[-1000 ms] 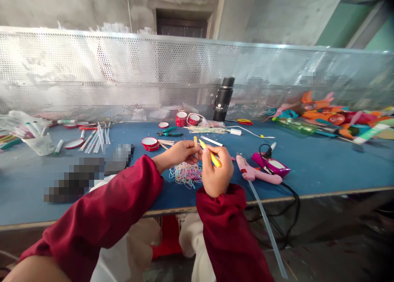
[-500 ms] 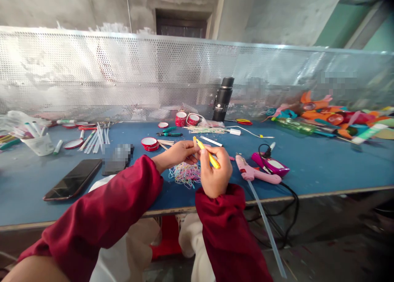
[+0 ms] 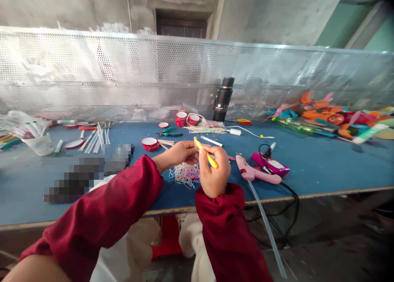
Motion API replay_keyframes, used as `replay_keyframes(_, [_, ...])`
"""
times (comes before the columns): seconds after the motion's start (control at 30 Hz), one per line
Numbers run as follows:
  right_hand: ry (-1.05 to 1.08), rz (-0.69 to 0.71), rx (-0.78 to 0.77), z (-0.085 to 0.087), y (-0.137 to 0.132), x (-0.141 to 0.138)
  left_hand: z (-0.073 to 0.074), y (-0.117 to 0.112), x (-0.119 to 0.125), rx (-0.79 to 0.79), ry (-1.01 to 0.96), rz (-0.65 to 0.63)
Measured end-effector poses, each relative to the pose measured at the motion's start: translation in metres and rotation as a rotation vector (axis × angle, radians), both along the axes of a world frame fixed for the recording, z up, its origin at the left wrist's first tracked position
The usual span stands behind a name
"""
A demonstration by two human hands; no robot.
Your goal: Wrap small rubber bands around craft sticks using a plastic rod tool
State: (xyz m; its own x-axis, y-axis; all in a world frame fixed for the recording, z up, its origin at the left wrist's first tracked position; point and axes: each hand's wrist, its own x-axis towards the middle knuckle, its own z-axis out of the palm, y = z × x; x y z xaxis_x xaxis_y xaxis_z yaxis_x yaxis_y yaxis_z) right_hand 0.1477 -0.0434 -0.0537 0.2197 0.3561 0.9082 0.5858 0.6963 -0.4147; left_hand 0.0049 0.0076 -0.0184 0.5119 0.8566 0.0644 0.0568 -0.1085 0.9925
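Observation:
My right hand (image 3: pixel 214 171) is closed round a yellow tool (image 3: pixel 206 153) that slants up and to the left. My left hand (image 3: pixel 178 154) is pinched shut just left of it, its fingertips meeting the tool's tip; a thin stick it held earlier is hidden now behind the yellow tool. Both hands hover above a heap of thin coloured rubber bands (image 3: pixel 184 174) on the blue table (image 3: pixel 323 167). Dark red sleeves cover both arms.
A pink glue gun (image 3: pixel 255 173) with a long glue stick lies right of my hands, beside a magenta device (image 3: pixel 272 163) with a black cable. Red can ends (image 3: pixel 150 143), pliers (image 3: pixel 168 132), a black flask (image 3: pixel 223 99), white sticks (image 3: pixel 97 138), a cup (image 3: pixel 40 144).
The yellow tool's tip has shifted slightly left toward my left fingertips, covering the pale stick that stood between them. The hands stay in place otherwise.

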Motion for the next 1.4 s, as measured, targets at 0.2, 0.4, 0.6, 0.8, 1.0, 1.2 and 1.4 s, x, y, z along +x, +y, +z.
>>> replay_keyframes(0.2, [0.024, -0.031, 0.002, -0.0003, 0.0009, 0.0004, 0.0006, 0.0000, -0.0001, -0.018, -0.007, 0.003])
replay_keyframes(0.4, [0.014, 0.001, -0.001, -0.0007, 0.0004, -0.0003, 0.0016, -0.0014, -0.0002, -0.010, -0.005, -0.001])
replay_keyframes(0.6, [0.023, -0.037, -0.002, -0.0003, 0.0016, 0.0006, 0.0007, -0.0002, 0.0002, -0.008, -0.004, 0.002])
replay_keyframes(0.8, [-0.001, 0.000, -0.001, -0.0001, 0.0005, -0.0002, 0.0020, -0.0010, -0.0002, -0.002, 0.003, 0.001])
replay_keyframes(1.0, [0.019, -0.043, -0.007, -0.0006, 0.0016, 0.0006, -0.0001, 0.0007, 0.0001, -0.010, -0.007, -0.004])
replay_keyframes(1.2, [0.004, -0.002, 0.000, -0.0002, -0.0002, -0.0006, 0.0005, -0.0004, 0.0003, 0.004, 0.010, -0.001])
replay_keyframes(1.4, [0.040, -0.035, 0.002, -0.0015, 0.0011, 0.0008, 0.0008, -0.0005, 0.0002, -0.001, 0.008, -0.005])
